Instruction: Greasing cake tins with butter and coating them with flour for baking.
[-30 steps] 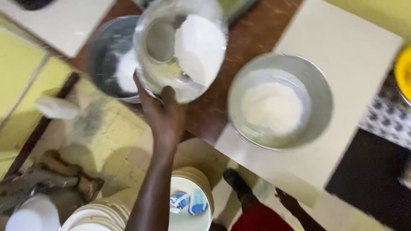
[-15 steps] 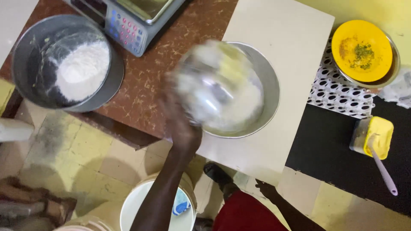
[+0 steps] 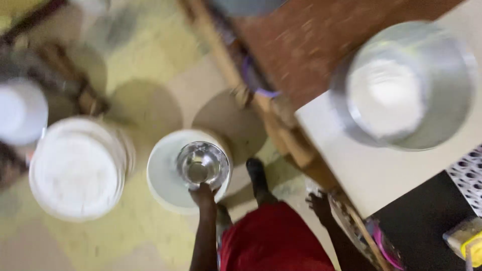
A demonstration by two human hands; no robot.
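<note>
Clear glass, blurred by camera motion: a small bowl [image 3: 202,164] sits in the grip of the left hand [image 3: 203,194], whose fingers close on its near rim. The bowl hangs just over the open mouth of a white bucket [image 3: 163,175] standing on the yellow and beige floor [image 3: 150,60]. It looks empty, though the smear makes that hard to judge.

The right hand [image 3: 320,205] hangs low beside the table edge, holding nothing; its fingers seem loosely spread, but the blur leaves it unclear how far they are open. Between the two arms show a red garment [image 3: 273,241] and a dark shoe [image 3: 257,173].

Left of the bucket stands a bigger white tub [image 3: 75,168], filled with something pale, and a smaller white lid or container [image 3: 20,110] is cut off at the left edge. Up on the table a metal bowl [image 3: 442,100] holds white powder [image 3: 384,98], resting on a cream board [image 3: 371,175]. A yellow object [image 3: 467,238] is cropped at the lower right corner, its shape unreadable.
</note>
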